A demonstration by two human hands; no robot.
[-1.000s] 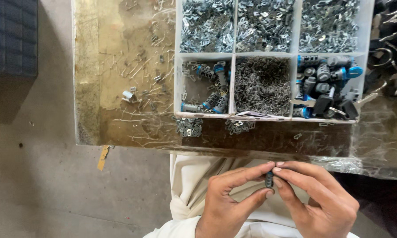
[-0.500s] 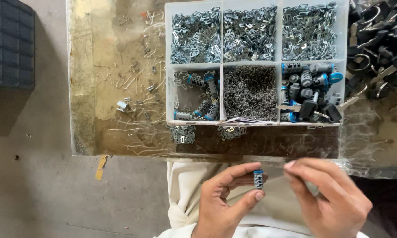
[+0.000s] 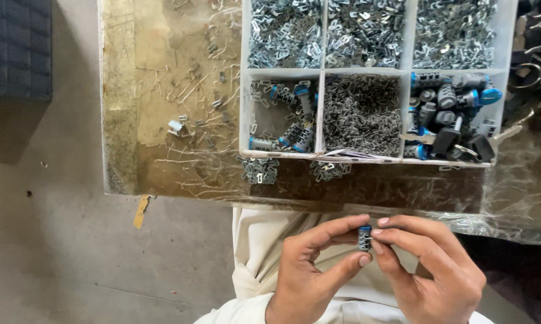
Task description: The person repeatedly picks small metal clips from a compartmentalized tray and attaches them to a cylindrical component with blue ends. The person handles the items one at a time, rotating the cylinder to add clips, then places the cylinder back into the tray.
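Hands meet low in the view, over the person's lap: the left hand pinches one small cylinder, dark with a blue cap, between thumb and forefinger, and the right hand closes its thumb and forefinger on the cylinder's other side, so both grip the same piece. Pale cloth shows beneath them. Just beyond the hands lies the bench, worn and covered with clear film, littered with thin wire springs too many and too fine to count, plus one bent metal clip lying alone. On the bench sits a white tray with six compartments showing, three above and three below. The upper three hold heaps of bright metal clips, cut off by the top edge. Below, the left one holds some six cylinders like the held one, the middle a mass of springs, the right a pile of blue-capped parts and dark keys that overlap too much to count. At far right dark rings and hooks run out of view.
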